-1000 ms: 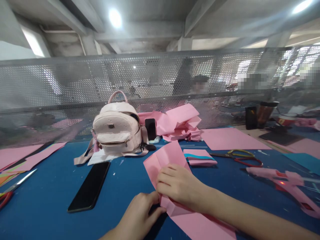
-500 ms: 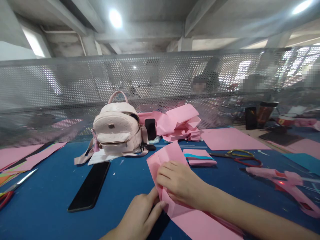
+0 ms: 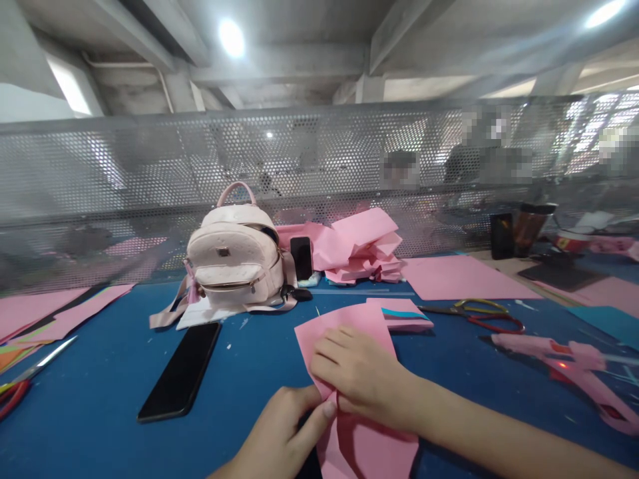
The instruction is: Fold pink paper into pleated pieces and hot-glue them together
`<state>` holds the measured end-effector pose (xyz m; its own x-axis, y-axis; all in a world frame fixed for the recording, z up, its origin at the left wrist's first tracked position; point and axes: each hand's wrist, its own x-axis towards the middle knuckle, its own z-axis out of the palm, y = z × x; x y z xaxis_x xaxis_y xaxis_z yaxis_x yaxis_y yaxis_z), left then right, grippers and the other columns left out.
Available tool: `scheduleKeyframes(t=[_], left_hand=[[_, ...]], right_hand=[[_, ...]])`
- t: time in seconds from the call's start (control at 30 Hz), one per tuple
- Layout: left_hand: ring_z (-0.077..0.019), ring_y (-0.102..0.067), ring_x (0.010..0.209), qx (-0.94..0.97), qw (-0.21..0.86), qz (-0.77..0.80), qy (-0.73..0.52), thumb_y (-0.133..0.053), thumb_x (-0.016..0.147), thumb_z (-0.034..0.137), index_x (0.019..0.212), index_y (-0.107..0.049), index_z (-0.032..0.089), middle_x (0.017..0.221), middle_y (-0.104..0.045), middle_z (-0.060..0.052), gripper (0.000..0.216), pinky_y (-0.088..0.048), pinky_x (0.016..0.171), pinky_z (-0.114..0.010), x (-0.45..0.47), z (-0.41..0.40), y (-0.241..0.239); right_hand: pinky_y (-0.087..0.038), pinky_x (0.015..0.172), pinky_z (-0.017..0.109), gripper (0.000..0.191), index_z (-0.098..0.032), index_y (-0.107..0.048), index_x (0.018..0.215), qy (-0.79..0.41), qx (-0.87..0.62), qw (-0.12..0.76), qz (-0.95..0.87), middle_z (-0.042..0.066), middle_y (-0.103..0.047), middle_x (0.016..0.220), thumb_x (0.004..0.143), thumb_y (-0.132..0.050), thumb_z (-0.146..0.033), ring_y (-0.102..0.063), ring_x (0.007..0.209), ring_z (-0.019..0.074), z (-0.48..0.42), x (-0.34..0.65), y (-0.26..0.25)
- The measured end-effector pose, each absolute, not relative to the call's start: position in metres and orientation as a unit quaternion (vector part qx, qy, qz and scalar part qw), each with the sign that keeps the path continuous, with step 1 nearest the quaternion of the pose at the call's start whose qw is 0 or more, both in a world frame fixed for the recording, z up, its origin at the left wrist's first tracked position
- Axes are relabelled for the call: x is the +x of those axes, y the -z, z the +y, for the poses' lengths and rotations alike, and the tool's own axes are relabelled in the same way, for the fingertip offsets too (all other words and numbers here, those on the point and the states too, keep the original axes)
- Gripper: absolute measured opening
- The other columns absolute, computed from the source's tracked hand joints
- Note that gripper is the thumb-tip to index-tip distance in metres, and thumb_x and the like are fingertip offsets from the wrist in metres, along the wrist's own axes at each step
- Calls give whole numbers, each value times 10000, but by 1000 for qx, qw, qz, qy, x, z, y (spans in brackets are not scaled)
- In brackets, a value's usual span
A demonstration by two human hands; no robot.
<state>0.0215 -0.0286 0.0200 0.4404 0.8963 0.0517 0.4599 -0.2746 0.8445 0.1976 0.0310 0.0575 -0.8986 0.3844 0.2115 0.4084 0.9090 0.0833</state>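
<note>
Pinching a fold of the pink sheet (image 3: 379,446) between thumb and fingers, the left hand (image 3: 288,422) rests toward the near edge of the bench (image 3: 239,366). The right hand (image 3: 357,376) lies over the same sheet, fingers together; its thumb is hidden, so whether it pinches cannot be told. The sheet's long axis runs from the near edge toward the far edge, its far end turned slightly left. Near the far edge, a metal plate (image 3: 223,252) on the pale backpack (image 3: 237,233) is too small to read; the backpack's upper opening gapes at its right side, contents hidden in shadow. Farther right stand a brown tumbler (image 3: 530,229) and a red-and-cream cup (image 3: 574,241), contents indistinct. Toward the right edge, a pink glue gun (image 3: 554,349) shows a red light.
</note>
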Motion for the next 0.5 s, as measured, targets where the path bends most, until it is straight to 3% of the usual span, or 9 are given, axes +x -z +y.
scheduleKeyframes(t=[0.2, 0.37, 0.5], left_hand=[[-117, -387, 617, 748, 386, 464, -275, -354, 972, 511, 691, -545, 157, 625, -474, 24, 490, -289, 581, -233, 21, -28, -18], [-138, -454, 627, 738, 379, 467, -306, -257, 972, 603, 712, -607, 164, 667, -579, -9, 618, -361, 592, -233, 19, -30, -17], [-155, -502, 625, 742, 377, 452, -322, -194, 959, 649, 732, -644, 173, 698, -650, -35, 694, -390, 589, -245, 19, -31, -19]], right_hand=[[-364, 751, 348, 209, -162, -579, 998, 36, -210, 108, -971, 75, -613, 987, 802, -617, -225, -477, 877, 230, 30, 199, -61], [-385, 886, 372, 614, -200, -467, 1297, 24, -222, 125, -967, 88, -551, 1202, 719, -658, -114, -473, 1062, 258, 25, 199, -67], [-281, 1085, 396, 771, -221, -380, 1397, 9, -215, 164, -963, 85, -434, 1392, 695, -675, -102, -351, 1280, 262, 23, 200, -67]])
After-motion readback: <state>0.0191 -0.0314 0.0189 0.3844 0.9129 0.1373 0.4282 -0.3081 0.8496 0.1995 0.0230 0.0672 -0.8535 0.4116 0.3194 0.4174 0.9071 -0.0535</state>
